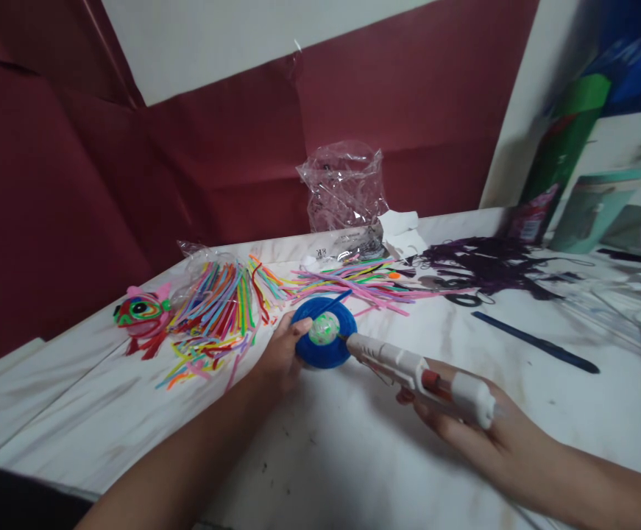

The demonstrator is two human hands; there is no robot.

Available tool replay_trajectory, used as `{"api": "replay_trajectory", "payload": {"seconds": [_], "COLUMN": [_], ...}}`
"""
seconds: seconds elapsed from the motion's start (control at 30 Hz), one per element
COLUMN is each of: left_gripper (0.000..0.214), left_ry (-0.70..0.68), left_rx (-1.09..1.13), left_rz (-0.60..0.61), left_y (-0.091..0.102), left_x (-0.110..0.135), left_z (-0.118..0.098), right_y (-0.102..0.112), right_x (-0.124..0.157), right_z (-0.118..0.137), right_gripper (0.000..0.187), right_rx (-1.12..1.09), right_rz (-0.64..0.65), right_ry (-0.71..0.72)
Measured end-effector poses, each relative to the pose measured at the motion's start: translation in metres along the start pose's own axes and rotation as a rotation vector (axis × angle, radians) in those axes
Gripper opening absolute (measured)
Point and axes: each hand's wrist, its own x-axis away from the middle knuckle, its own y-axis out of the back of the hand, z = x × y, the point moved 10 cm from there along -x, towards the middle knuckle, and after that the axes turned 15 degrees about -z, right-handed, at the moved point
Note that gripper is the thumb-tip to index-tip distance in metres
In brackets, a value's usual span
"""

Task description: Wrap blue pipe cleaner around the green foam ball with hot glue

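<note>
My left hand (281, 353) grips the edge of a round blue piece (323, 333) made of coiled pipe cleaner, with a pale glittery ball at its centre. A loose blue end sticks up from the coil. My right hand (464, 427) is closed around a white hot glue gun (419, 372), whose nozzle touches the right side of the ball. Both hands hover just above the white marble table (353, 456).
Several colourful pipe cleaners (221, 309) lie spread behind the coil, beside a pink and green fish figure (142, 315). A purple pile (486, 265), a clear plastic bag (345, 188), a blue pen (535, 342) and boxes (590, 191) stand farther back and right.
</note>
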Motion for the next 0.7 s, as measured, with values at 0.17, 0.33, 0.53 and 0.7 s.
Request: {"api": "replay_trajectory", "payload": {"seconds": [0.17, 0.33, 0.53, 0.7], "left_gripper": [0.054, 0.052, 0.052, 0.051], "left_ry": [0.003, 0.003, -0.004, 0.004], "left_rx": [-0.002, -0.024, -0.014, -0.013], "left_rz": [0.017, 0.040, 0.003, 0.001], "left_y": [0.0003, -0.0012, -0.0012, -0.0021], "left_x": [-0.0015, -0.0006, 0.0015, 0.0023], "left_z": [0.0016, 0.0027, -0.0018, -0.0020], "right_y": [0.0008, 0.0040, 0.0019, 0.0032], "right_x": [0.0002, -0.0001, -0.0016, -0.0021], "right_z": [-0.0018, -0.0059, -0.0004, 0.0015], "right_gripper": [0.012, 0.014, 0.016, 0.014], "right_rx": [-0.003, 0.001, -0.015, -0.003], "right_rz": [-0.026, -0.059, -0.045, -0.071], "right_ry": [0.038, 0.070, 0.084, 0.088]}}
